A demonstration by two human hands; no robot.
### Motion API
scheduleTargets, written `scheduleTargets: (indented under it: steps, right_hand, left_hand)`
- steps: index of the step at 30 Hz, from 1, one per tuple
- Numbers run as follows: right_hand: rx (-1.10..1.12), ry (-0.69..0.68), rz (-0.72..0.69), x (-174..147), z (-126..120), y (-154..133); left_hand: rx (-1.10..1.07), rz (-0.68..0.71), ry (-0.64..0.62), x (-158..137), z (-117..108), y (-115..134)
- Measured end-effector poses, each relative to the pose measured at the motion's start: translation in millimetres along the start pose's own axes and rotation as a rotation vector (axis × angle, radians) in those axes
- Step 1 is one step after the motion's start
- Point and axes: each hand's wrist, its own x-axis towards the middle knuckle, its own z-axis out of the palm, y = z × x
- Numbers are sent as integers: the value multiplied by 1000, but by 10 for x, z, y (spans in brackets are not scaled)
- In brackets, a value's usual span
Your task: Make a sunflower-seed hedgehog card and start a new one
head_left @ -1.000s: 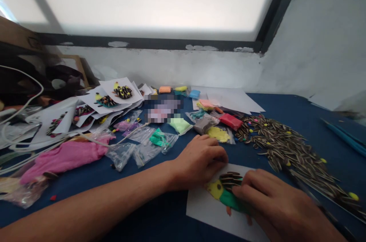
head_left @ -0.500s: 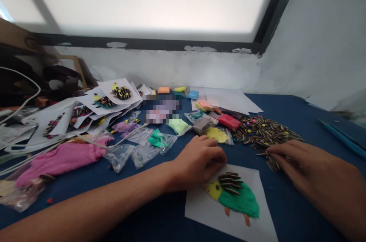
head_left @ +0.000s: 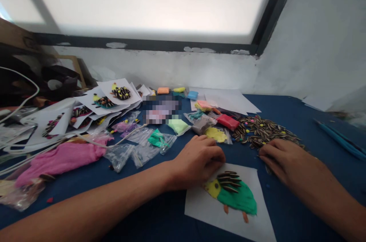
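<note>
The left hand (head_left: 201,162) rests on a corner of the white paper (head_left: 201,211), fingers curled. I can't tell if that grip holds anything. On the paper lies a clay animal (head_left: 240,198), yellow and green, with dark seeds (head_left: 229,181) on its back. The right hand (head_left: 286,160) is at the seed pile (head_left: 265,129) on the blue desk (head_left: 160,215), fingertips close together. I can't tell if its grip is full.

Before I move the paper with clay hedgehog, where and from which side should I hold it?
Probably pinch the paper by its bare upper-right corner, from the right: it lies flat, clear of the clay hedgehog and its sunflower seeds.
</note>
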Motion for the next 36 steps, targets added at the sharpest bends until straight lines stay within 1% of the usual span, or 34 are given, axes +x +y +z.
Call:
scheduleTargets:
  steps: [3, 5, 7, 9, 10, 13, 16, 18, 20, 22, 26, 29, 31, 34, 36]
  right_hand:
    - [0, 50, 56, 14, -77, -55]
    - [6, 77, 148, 11, -145, -112]
    - [78, 81, 256, 2, -219, -173]
    - [249, 68, 333, -6, -285, -221]
    - [355, 58, 349, -8, -312, -239]
    - [658, 9, 337, 0, -361, -265]
    - [936, -88, 379, 12, -383, -272]
    - [1068, -161, 434, 9, -394, -273]
    - [1153, -180, 476, -3, -399, -270]
    - [1167, -155, 468, -15, -396, -262]
    - [1003, -123, 363, 2, -383, -268]
    - [968, -121, 380, 37, -396, -316]
    - [939, -88, 396, 42, -417, -366]
    - [891, -3, 357, -7, -441, -440]
    - [846, 14, 344, -72, -426, -469]
  left_hand:
    - [-2, 2, -3, 0, -6, 3]
    - [-5, 4, 0, -1, -3, 2]
    - [-4, 4, 3, -2, 2, -1]
    - [-7, 8, 14, -1, 8, -4]
    - [-8, 10, 19, 0, 9, -5]
    - [-11, 16, 25, 4, 13, -8]
    - [-11, 17, 23, 5, 16, -9]
    - [-8, 13, 22, 4, 15, -7]
    - [-3, 7, 13, 3, 11, -2]
    - [-2, 4, 9, 1, 8, 2]
    - [-7, 25, 35, 0, 13, -8]
    - [-15, 34, 54, 1, 30, -30]
    - [-18, 39, 64, 4, 42, -45]
    - [-13, 44, 64, 5, 52, -50]
    - [-8, 38, 57, 2, 50, -42]
